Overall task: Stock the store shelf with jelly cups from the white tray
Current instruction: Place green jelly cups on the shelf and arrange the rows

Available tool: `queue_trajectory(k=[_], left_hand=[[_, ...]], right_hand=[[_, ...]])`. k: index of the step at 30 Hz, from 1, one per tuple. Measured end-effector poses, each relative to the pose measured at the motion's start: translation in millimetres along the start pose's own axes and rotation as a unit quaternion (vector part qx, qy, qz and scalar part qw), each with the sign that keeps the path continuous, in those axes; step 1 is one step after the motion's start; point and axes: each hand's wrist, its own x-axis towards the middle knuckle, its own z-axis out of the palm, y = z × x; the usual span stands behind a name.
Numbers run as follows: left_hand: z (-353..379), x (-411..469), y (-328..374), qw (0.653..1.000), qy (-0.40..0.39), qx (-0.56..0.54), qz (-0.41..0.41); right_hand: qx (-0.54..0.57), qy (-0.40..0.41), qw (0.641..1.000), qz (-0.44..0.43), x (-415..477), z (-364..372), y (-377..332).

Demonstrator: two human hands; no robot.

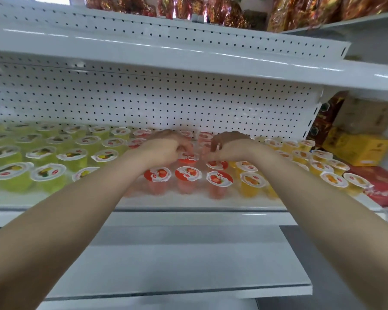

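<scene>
Rows of jelly cups fill the white shelf (188,199): green ones (47,173) on the left, red strawberry ones (188,173) in the middle, orange ones (252,180) on the right. Both my arms reach into the red rows. My left hand (166,147) is curled over a red-lidded cup (188,158) in the second row, fingertips on its lid. Just to the right, my right hand (230,147) has bent fingers and thumb closed around a pale red cup (204,139); that cup is blurred and partly hidden. The white tray is not in view.
A perforated white back panel (143,104) stands behind the cups, and the shelf above (188,61) hangs low over them. Yellow and brown boxes (358,148) and red packets (385,189) lie at the right. A lower white shelf (188,265) juts out beneath my arms.
</scene>
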Motion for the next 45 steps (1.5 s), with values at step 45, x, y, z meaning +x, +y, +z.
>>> queue_trajectory(k=[45], left_hand=[[8.7,-61.9,19.4,0.994,0.047,0.019,0.102]], right_hand=[[0.035,0.083,0.995,-0.05,-65.5,36.5,-3.9]])
